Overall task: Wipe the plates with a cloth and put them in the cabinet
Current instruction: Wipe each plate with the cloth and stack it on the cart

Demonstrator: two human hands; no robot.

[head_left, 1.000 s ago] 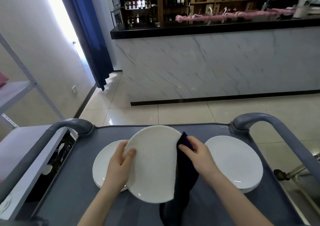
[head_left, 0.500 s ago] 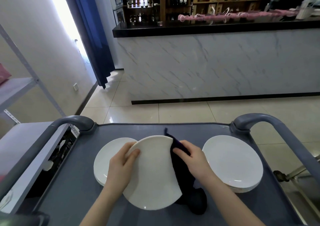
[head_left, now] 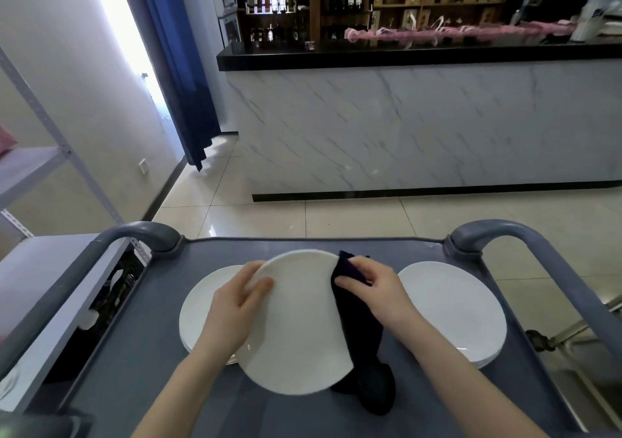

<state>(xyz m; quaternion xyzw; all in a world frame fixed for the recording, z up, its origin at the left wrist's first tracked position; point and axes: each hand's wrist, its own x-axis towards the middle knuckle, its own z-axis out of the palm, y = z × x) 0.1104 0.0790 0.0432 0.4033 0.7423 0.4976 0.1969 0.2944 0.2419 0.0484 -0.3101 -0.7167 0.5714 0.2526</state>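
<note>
I hold a white plate (head_left: 298, 330) above the grey cart top (head_left: 141, 370). My left hand (head_left: 232, 313) grips its left rim, thumb on the face. My right hand (head_left: 373, 289) grips a dark cloth (head_left: 360, 333) folded over the plate's right edge, and the cloth's tail hangs down onto the cart. A stack of white plates (head_left: 202, 316) lies on the cart at the left, partly hidden by the held plate. Another stack of white plates (head_left: 451, 309) lies at the right.
Grey cart handles rise at the left (head_left: 134, 235) and right (head_left: 525, 239). A metal shelf unit (head_left: 40, 168) stands at the left. A marble-fronted bar counter (head_left: 420, 124) with a black top crosses the room beyond the tiled floor (head_left: 336, 215).
My right hand has slid the cloth up along the plate's right edge toward its far rim. The plate has tilted and shifted a little in my left hand.
</note>
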